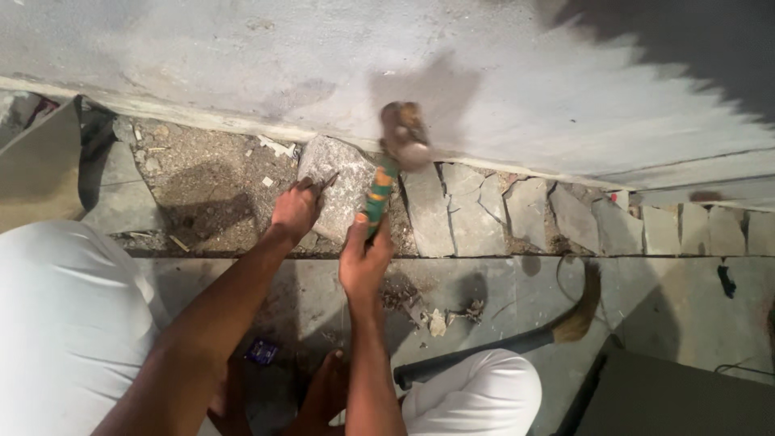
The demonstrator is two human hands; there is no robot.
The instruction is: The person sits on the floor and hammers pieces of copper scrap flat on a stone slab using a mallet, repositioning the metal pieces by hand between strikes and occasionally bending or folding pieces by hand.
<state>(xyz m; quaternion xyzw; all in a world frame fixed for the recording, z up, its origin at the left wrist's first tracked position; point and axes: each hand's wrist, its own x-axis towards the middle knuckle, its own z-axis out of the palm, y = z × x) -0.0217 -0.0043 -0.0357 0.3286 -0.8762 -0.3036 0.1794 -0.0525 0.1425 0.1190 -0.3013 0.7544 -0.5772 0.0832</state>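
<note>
At far left, a grey slab (36, 165) leans at the frame edge, cut off; I cannot tell its full shape. Right of it lies a bare patch of rubble (210, 182) where the floor has been broken out.

My left hand (295, 211) rests on the near-left edge of a loose grey stone chunk (339, 190) lying against the foot of the plastered wall (500, 89). The fingers are curled down over the stone edge, partly closed; a thin dark object shows at their tips, and I cannot say whether it is a chisel or a splinter.

My right hand (365, 257) is wrapped fully closed around the green-and-orange handle of a hammer (395, 153). Its head is raised just right of the chunk, close to the wall, and blurred.

Judgement: the blow should land on the stone, well clear of my left fingers, with that hand steadying only from the near edge. Short strikes would suit, since the wall stands directly behind.

Right of the hammer, 1 row of cracked stone pieces (525, 210) runs along the wall base. A broom (533, 335) lies on the near paving. A dark shadow hides the upper right corner. A dark board (670, 400) at near right is cut off.
</note>
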